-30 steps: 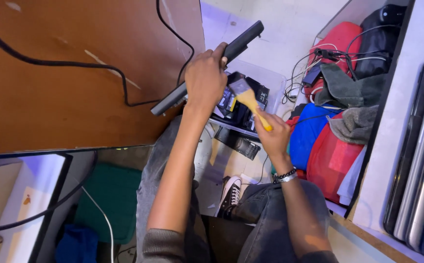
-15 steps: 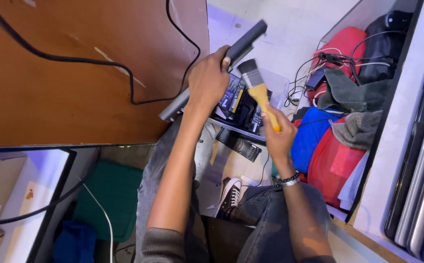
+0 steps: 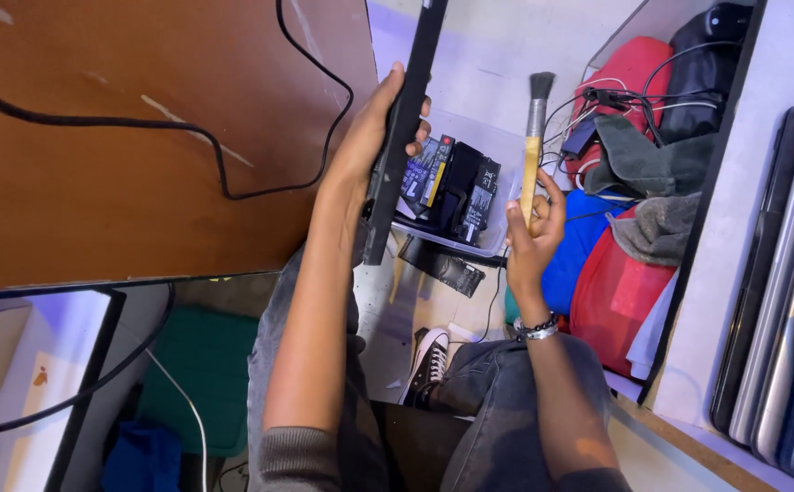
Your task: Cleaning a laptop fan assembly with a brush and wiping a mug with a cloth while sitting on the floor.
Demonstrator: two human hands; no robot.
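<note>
Far left there's a worn brown wooden desk (image 3: 96,182) with a black cable (image 3: 233,187) snaking over it, matte and a bit scratched. The left hand (image 3: 370,137) is wrapped tight around a long flat black slab (image 3: 406,128), smooth plastic by the look of it, held on edge and nearly upright, so most of it sticks out above and below the fist. Under it sits a clear plastic bin (image 3: 497,137) full of black battery packs (image 3: 456,187), with small blue, yellow and red label patches on their faces. The right hand (image 3: 532,239) is closed on the lower end of a paintbrush (image 3: 534,137): pale wooden handle, metal ferrule, dark bristles pointing up. Further right, red and blue fabric bags (image 3: 611,292).
</note>
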